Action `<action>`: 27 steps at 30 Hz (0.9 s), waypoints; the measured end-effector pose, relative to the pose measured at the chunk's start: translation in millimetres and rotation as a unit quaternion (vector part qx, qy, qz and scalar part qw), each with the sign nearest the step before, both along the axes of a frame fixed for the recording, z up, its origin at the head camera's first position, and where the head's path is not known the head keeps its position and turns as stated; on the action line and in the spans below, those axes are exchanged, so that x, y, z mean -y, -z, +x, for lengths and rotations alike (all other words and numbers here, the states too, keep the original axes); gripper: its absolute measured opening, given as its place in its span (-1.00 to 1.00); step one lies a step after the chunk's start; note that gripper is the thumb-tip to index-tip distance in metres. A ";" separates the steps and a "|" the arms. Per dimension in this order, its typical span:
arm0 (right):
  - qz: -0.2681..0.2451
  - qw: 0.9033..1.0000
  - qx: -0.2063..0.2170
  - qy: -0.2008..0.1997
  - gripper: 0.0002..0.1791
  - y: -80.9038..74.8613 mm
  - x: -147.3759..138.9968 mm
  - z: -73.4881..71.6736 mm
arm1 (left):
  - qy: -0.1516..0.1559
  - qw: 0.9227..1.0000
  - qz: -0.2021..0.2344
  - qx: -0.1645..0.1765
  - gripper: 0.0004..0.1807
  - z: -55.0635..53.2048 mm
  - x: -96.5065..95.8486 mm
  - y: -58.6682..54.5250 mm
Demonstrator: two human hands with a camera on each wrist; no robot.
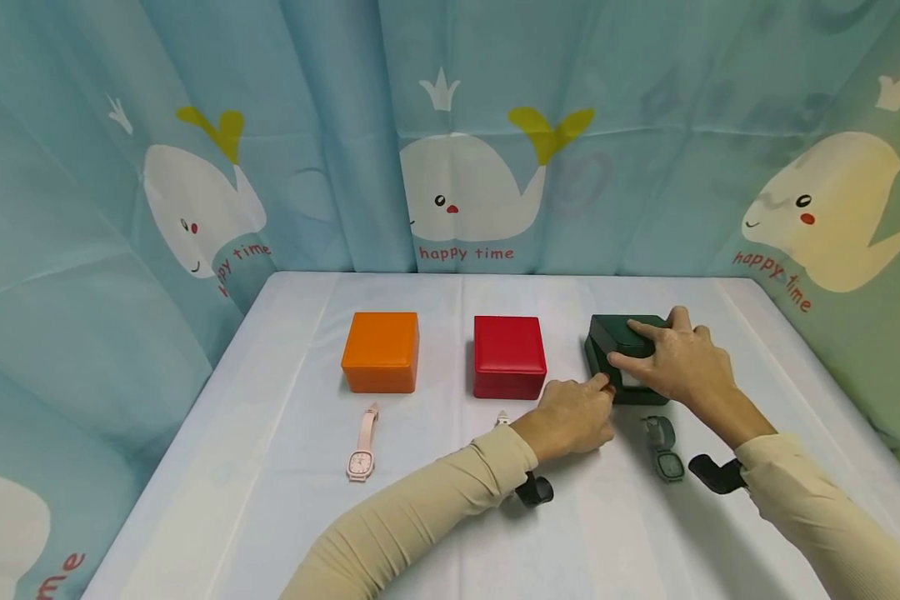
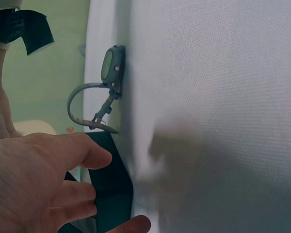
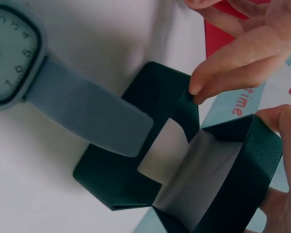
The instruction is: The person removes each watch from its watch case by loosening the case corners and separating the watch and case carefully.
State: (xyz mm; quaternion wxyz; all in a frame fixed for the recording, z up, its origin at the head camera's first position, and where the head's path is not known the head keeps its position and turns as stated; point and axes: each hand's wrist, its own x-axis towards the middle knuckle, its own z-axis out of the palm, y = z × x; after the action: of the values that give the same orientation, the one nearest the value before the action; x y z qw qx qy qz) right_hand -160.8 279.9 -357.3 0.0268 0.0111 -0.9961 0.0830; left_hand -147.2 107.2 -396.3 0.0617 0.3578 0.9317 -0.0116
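A dark green watch box (image 1: 604,335) stands at the right of the table, its lid (image 3: 250,170) raised partway; the right wrist view shows a pale lining. My right hand (image 1: 686,365) grips the lid, thumb at the front edge and fingers over the top. The fingertips of my left hand (image 1: 573,417) touch the left side of the box's base (image 3: 157,87), fingers only loosely bent. A grey-green wristwatch (image 1: 669,465) lies in front of the box with its strap bent in a loop. In the left wrist view that watch (image 2: 112,68) is beyond my left fingers.
A red box (image 1: 508,354) and an orange box (image 1: 380,350), both closed, stand in a row to the left. Before the orange one lies a pink wristwatch (image 1: 361,462). A white watch strap (image 1: 502,418) shows beside my left sleeve, mostly hidden. A whale-print curtain (image 1: 330,125) surrounds the table.
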 end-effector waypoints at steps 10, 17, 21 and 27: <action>-0.011 1.000 -0.003 0.002 0.00 7.2 2.2 2.2 | -0.010 0.999 0.004 0.049 -0.35 -3.5 3.1 1.6; -0.030 0.999 -0.028 0.010 -0.03 17.6 2.7 6.3 | -0.024 0.988 0.074 0.131 -0.16 -3.4 10.1 -6.7; -0.035 0.999 -0.032 0.013 -0.03 19.3 2.1 6.8 | -0.031 0.989 0.085 0.119 -0.16 -0.4 11.7 -8.1; -0.036 0.998 -0.045 0.009 -0.03 20.3 4.2 5.6 | -0.039 0.990 0.095 0.100 -0.20 -0.8 12.3 -8.3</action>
State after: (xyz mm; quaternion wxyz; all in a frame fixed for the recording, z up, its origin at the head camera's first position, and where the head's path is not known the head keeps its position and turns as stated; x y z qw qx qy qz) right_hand -155.3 275.7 -377.5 0.0728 0.0050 -0.9904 0.1177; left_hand -148.0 94.9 -388.0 0.1207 0.3248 0.9310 0.1151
